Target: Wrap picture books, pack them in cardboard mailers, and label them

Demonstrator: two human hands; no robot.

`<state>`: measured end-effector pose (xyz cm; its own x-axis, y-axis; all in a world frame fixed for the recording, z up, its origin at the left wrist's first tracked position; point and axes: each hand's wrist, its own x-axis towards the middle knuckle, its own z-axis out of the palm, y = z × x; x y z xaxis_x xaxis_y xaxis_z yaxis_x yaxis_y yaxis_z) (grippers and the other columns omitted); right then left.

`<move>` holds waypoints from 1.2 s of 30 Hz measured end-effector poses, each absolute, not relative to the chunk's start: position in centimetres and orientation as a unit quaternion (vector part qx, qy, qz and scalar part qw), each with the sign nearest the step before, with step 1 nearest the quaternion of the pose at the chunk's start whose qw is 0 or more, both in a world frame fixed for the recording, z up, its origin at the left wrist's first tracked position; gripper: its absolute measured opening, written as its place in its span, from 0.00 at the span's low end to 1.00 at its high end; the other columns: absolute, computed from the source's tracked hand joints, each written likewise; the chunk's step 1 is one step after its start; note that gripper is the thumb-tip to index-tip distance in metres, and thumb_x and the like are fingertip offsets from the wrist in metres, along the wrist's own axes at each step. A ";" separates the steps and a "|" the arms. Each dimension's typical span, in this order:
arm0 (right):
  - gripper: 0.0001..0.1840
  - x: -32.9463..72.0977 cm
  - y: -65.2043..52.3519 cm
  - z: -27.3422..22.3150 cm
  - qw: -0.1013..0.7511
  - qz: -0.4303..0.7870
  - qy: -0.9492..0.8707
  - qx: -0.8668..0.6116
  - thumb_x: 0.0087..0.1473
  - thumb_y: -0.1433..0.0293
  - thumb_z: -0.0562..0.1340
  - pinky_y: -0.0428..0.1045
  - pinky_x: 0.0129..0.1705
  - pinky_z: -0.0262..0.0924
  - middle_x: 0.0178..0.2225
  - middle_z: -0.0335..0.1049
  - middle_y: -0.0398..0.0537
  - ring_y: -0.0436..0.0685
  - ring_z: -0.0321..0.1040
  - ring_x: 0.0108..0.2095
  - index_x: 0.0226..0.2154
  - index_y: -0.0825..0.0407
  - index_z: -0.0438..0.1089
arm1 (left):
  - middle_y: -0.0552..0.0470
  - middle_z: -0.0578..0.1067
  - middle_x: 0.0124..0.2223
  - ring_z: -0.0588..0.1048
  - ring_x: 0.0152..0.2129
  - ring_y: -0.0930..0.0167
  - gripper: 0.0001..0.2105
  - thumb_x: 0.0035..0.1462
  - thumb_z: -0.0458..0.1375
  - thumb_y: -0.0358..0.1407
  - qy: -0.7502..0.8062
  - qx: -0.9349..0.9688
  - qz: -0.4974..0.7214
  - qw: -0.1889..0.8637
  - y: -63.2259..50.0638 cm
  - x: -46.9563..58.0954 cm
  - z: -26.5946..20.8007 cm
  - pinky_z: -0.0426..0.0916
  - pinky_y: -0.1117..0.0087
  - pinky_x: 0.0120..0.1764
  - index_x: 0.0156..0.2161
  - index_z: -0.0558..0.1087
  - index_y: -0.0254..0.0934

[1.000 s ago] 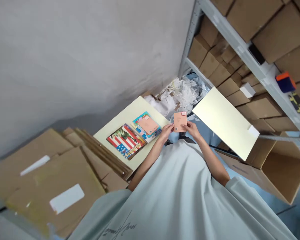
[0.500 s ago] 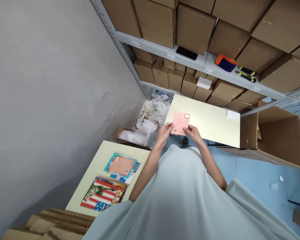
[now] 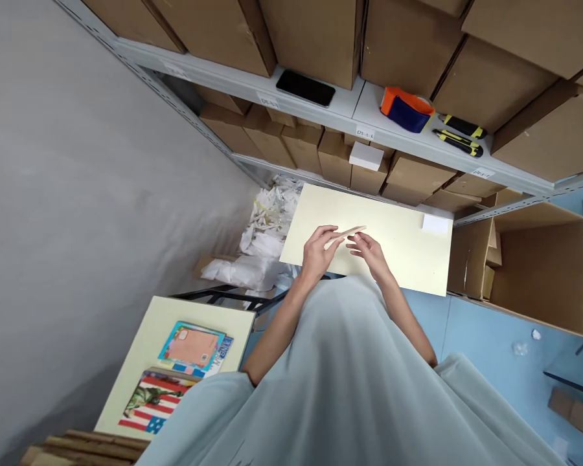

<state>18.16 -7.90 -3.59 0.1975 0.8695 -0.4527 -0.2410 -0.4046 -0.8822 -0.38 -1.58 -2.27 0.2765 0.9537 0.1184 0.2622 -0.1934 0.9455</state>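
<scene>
My left hand (image 3: 319,251) is closed on a thin pink booklet (image 3: 346,233), gripping its left end between thumb and fingers. The booklet is turned nearly edge-on above the pale yellow tabletop (image 3: 388,252), so its covers hardly show. Just off its right end is my right hand (image 3: 369,252), fingers apart and slightly curled; the fingertips are close to the edge, and any contact is hard to make out. On the lower left table (image 3: 150,336) lies another pink booklet (image 3: 194,346) on a blue-bordered book, beside a book with a flag picture (image 3: 150,398).
Shelves of cardboard boxes (image 3: 315,39) stand ahead, with a phone (image 3: 306,88), an orange-and-blue item (image 3: 407,110) and utility knives (image 3: 459,141) on the ledge. A large open carton (image 3: 539,272) is at right. White scrap paper (image 3: 267,220) is heaped by the wall. A small white box (image 3: 435,224) sits on the tabletop.
The pink booklet has turned from face-up to nearly edge-on. My right hand has loosened from its corner and its fingers have spread. The view has shifted rightward and nearer the shelf.
</scene>
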 end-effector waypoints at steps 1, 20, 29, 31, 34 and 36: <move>0.40 18.3 -7.8 -3.5 0.484 0.589 -0.255 -0.595 0.60 0.36 0.73 0.59 0.58 0.82 0.62 0.85 0.60 0.66 0.86 0.55 0.58 0.49 0.80 | 0.42 0.86 0.57 0.84 0.57 0.56 0.12 0.72 0.67 0.48 0.441 0.692 0.378 0.428 -1.8 0.0 -2.3 0.79 0.54 0.62 0.47 0.89 0.46; 0.39 20.3 -4.8 -0.9 0.542 0.497 -0.291 -0.612 0.63 0.36 0.70 0.62 0.63 0.78 0.60 0.86 0.56 0.67 0.83 0.56 0.59 0.49 0.80 | 0.38 0.89 0.52 0.87 0.50 0.52 0.35 0.48 0.81 0.62 0.450 0.333 0.288 0.777 1.8 -0.3 -3.9 0.82 0.53 0.54 0.50 0.85 0.36; 0.58 16.1 -4.5 -1.5 0.519 0.465 -0.281 -0.660 0.52 0.28 0.74 0.66 0.74 0.72 0.75 0.71 0.65 0.72 0.74 0.72 0.70 0.47 0.72 | 0.41 0.90 0.51 0.88 0.52 0.54 0.29 0.55 0.77 0.61 0.484 0.456 0.394 0.634 2.7 0.0 -2.6 0.83 0.52 0.60 0.48 0.85 0.38; 0.60 14.4 -4.2 -0.9 0.531 0.481 -0.286 -0.636 0.51 0.28 0.75 0.65 0.73 0.73 0.75 0.72 0.66 0.72 0.74 0.72 0.72 0.48 0.70 | 0.41 0.89 0.54 0.88 0.53 0.54 0.25 0.63 0.73 0.58 0.470 0.517 0.388 0.602 2.1 -0.1 -1.3 0.83 0.50 0.61 0.52 0.87 0.39; 0.53 12.7 -4.0 0.1 0.560 0.469 -0.286 -0.619 0.57 0.31 0.74 0.62 0.72 0.76 0.70 0.77 0.60 0.68 0.76 0.70 0.71 0.46 0.70 | 0.44 0.88 0.60 0.85 0.59 0.53 0.17 0.67 0.71 0.50 0.413 0.621 0.367 0.556 1.1 -0.7 0.4 0.78 0.48 0.69 0.54 0.88 0.43; 0.47 12.4 -4.0 0.8 0.573 0.459 -0.271 -0.622 0.60 0.32 0.71 0.62 0.70 0.77 0.65 0.82 0.57 0.67 0.79 0.67 0.66 0.46 0.73 | 0.43 0.87 0.62 0.83 0.62 0.53 0.17 0.67 0.72 0.48 0.389 0.655 0.365 0.535 0.7 -1.6 0.9 0.76 0.48 0.71 0.55 0.88 0.44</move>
